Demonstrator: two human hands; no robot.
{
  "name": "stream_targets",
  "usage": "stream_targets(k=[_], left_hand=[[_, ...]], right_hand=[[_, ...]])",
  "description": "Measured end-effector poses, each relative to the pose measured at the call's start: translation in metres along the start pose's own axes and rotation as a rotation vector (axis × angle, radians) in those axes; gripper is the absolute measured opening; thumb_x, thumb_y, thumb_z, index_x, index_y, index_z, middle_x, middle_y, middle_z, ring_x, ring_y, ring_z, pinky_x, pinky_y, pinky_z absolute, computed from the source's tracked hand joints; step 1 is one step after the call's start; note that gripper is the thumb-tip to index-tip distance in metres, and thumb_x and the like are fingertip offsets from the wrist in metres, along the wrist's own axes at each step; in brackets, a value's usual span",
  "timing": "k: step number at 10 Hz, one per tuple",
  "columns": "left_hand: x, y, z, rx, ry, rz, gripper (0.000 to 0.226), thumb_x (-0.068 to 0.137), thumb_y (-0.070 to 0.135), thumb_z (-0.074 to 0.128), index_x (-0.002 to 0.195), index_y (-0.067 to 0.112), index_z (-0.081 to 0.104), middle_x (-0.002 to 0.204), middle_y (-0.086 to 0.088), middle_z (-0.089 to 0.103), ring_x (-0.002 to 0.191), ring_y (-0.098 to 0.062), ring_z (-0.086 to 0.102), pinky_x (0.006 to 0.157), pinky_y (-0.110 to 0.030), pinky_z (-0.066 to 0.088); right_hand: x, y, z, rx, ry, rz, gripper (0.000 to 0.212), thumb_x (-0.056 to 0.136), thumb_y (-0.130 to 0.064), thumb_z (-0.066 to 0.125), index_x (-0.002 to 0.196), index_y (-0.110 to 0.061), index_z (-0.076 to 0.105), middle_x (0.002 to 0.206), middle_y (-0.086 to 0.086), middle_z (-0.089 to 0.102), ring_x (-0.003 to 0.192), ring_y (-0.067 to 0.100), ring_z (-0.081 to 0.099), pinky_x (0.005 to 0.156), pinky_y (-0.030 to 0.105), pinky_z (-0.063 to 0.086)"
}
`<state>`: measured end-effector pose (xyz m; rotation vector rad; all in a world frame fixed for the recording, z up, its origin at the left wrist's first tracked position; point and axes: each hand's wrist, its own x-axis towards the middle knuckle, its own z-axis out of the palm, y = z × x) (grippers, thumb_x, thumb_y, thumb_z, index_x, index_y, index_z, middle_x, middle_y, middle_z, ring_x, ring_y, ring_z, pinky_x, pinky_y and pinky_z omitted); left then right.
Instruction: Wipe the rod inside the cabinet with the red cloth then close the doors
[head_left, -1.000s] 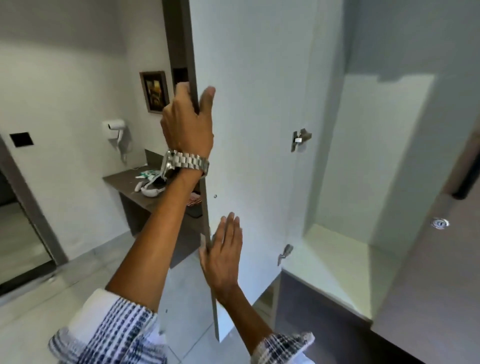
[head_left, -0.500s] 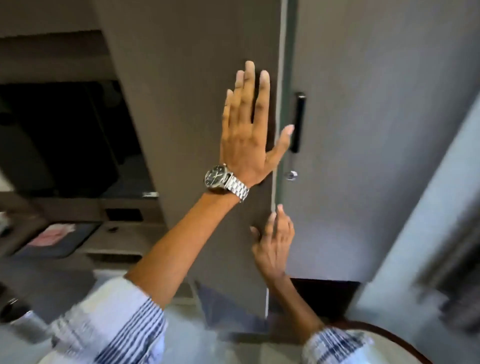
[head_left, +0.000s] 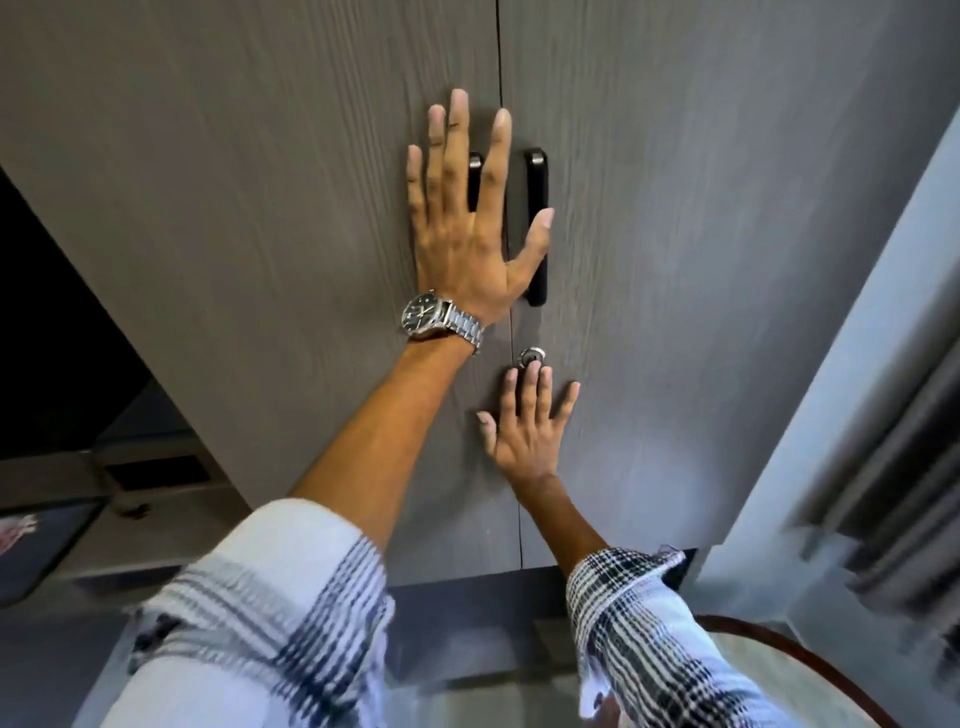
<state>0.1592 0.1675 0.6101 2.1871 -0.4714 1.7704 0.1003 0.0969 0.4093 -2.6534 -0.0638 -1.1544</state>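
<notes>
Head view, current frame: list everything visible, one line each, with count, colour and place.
cabinet doors: two, grey-brown woodgrain, shut, filling the centre
door handles: two, black, vertical, either side of the seam; left one mostly hidden
lock: one, silver, right door below its handle
curtain: grey, blurred, far right
round rim: dark brown, bottom right, unclear what it is
wristwatch: one, silver, dark dial, left wrist
sleeves: two, white-blue checked
left hand: flat, open, over the seam
right hand: flat, open, under the lock
</notes>
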Motion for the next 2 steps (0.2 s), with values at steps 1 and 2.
stream_targets(k=[1,2], left_hand=[[0.01,0.003,-0.009,0.027,-0.052,0.01,0.078,0.091,0.058,0.055,0.147,0.005,0.049,0.154,-0.03,0.04,0.146,-0.045,0.032,0.125,-0.056,0.015],[0.003,0.008,-0.02,0.03,-0.097,0.009,0.081,0.093,0.062,0.051,0.152,0.007,0.042,0.159,-0.027,0.034,0.15,-0.043,0.028,0.125,-0.057,0.018]], right_hand=[[0.012,-0.009,-0.013,0.054,-0.343,0.077,0.072,0.107,-0.049,0.017,0.147,-0.021,-0.036,0.125,-0.006,-0.071,0.12,0.012,-0.064,0.116,0.059,-0.02],[-0.012,-0.02,-0.048,0.32,-0.264,0.132,0.068,0.109,-0.042,0.038,0.158,-0.014,0.001,0.163,0.012,-0.026,0.151,0.027,-0.022,0.123,0.058,0.002]])
